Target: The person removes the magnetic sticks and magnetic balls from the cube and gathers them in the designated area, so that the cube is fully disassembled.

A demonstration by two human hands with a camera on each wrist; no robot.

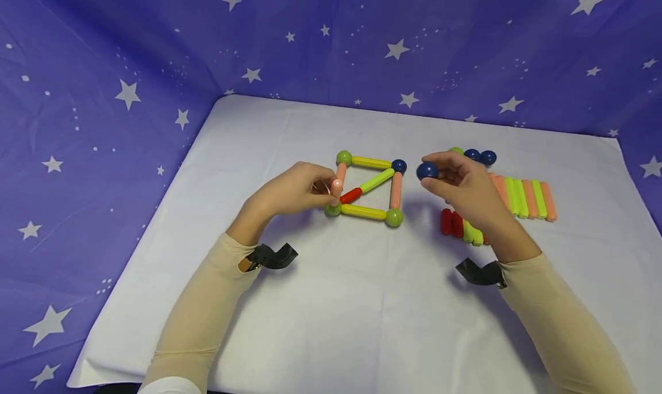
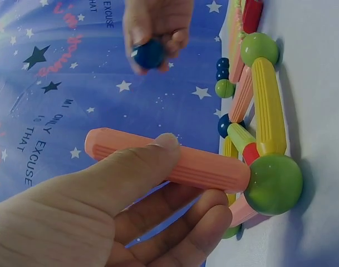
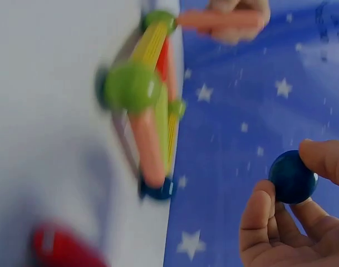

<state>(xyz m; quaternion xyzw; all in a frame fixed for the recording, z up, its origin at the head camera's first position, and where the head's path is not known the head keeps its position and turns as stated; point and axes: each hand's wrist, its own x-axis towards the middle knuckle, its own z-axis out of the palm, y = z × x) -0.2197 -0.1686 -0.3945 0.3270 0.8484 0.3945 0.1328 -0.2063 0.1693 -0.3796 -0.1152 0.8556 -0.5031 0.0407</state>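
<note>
My left hand (image 1: 295, 190) pinches an upright salmon rod (image 2: 208, 169) between thumb and fingers. Its lower end meets a green ball (image 2: 274, 183) at the near-left corner of a flat square frame. Yellow rods (image 1: 364, 212) and salmon rods (image 1: 396, 190) form the sides, with green balls and one blue ball (image 1: 399, 166) at the corners. A red piece (image 1: 351, 196) and a lime rod (image 1: 377, 180) run diagonally across it. To the right of the frame, my right hand (image 1: 468, 190) holds a dark blue ball (image 3: 293, 177) in its fingertips, raised above the table.
On the right of the white table (image 1: 320, 302) lies a row of salmon and lime rods (image 1: 527, 199). Short red pieces (image 1: 451, 223) and lime ones sit nearer, partly behind my right hand. Beyond that hand are blue balls (image 1: 488, 157) and a green ball (image 1: 455, 151). A starry purple cloth (image 1: 310, 43) hangs behind.
</note>
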